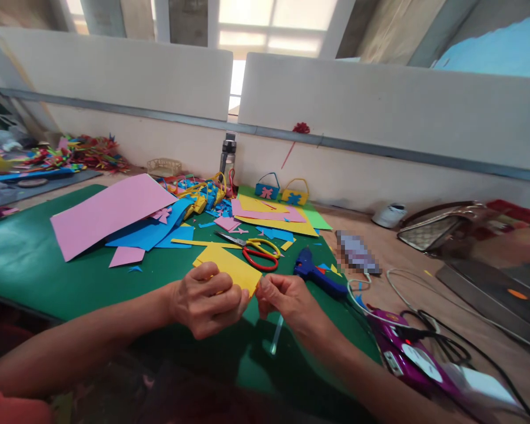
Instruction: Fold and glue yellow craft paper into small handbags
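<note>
Gripping a piece of yellow paper (pixel 236 268) above the green mat (pixel 172 268), near the front edge of the desk (pixel 357 219), the left hand (pixel 212 300) has its fingers clamped on it. Thumb and fingers of the right hand (pixel 291 300) come together at the paper's right corner; whether they pinch it, I cannot tell. Just beyond lie the scissors (pixel 261 254), with a blue glue gun (pixel 320 275) to their right. Toward the desk's back edge stand small blue (pixel 267 190) and yellow (pixel 295 195) paper bags. A pink sheet (pixel 115 212) lies leftward over blue paper (pixel 145 232).
</note>
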A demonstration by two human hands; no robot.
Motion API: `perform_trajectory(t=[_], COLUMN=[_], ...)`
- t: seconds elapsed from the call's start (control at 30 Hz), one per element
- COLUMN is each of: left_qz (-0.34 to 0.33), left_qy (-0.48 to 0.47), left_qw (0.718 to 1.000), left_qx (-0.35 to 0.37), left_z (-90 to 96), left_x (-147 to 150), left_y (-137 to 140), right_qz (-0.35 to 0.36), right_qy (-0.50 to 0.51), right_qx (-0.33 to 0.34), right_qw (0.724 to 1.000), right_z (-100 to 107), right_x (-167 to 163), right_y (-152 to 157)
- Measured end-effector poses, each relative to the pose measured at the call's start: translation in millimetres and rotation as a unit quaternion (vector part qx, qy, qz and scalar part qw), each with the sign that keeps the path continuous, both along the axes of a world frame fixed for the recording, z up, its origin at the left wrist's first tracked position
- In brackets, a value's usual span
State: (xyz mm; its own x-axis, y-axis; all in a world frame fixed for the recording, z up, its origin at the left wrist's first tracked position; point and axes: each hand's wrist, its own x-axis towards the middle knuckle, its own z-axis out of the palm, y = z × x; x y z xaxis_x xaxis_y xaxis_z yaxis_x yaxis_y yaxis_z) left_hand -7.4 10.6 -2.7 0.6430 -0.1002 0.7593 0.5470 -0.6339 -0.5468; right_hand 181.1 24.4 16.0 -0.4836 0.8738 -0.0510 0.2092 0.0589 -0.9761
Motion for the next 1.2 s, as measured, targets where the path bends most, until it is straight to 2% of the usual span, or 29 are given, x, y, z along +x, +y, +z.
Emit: perform_trajectory(t=[0.1,0.23,0.33,0.43,0.5,0.6,0.67,0.73,0.87,1.07,1.2], left_qz=[0.008,0.0,0.0,0.002,-0.001,-0.022,-0.039,-0.048,-0.052,-0.043,-0.058], left_qy=[0.017,0.029,0.022,0.008,-0.015,-0.06,-0.079,-0.088,-0.068,-0.066,-0.065], left_qw=[1.0,0.999,1.0,1.0,0.999,0.993,0.988,0.982,0.974,0.968,0.966], left_qx=[0.009,0.016,0.012,0.0,-0.03,-0.096,-0.13,-0.157,-0.21,-0.24,-0.243], left_z=[1.4,0.4,-3.4,-5.5,-4.0,0.3,1.3,-0.4,-6.2,-5.5,-4.5], left_x=[1,4,5,4,4,8,12,15,18,19,20], left_y=[-2,-2,-1,2,3,3,3,2,1,-1,-1], right_qz=[0.028,0.028,0.02,-0.021,-0.058,-0.068,-0.043,-0.008,0.061,0.052,0.056], right_qy=[0.033,0.054,0.013,-0.059,-0.087,-0.102,-0.122,-0.151,-0.209,-0.28,-0.291], right_qx=[-0.071,-0.064,0.013,0.162,0.301,0.529,0.618,0.654,0.676,0.724,0.733], right_qw=[0.997,0.996,1.0,0.985,0.948,0.84,0.775,0.741,0.704,0.629,0.613], right_z=[-4,-5,-4,-5,-7,-10,-10,-10,-6,-2,-3], right_x=[-3,-4,0,6,10,15,16,17,16,17,17], right_y=[-2,-5,-6,-6,-4,-3,-3,-4,-5,-12,-16])
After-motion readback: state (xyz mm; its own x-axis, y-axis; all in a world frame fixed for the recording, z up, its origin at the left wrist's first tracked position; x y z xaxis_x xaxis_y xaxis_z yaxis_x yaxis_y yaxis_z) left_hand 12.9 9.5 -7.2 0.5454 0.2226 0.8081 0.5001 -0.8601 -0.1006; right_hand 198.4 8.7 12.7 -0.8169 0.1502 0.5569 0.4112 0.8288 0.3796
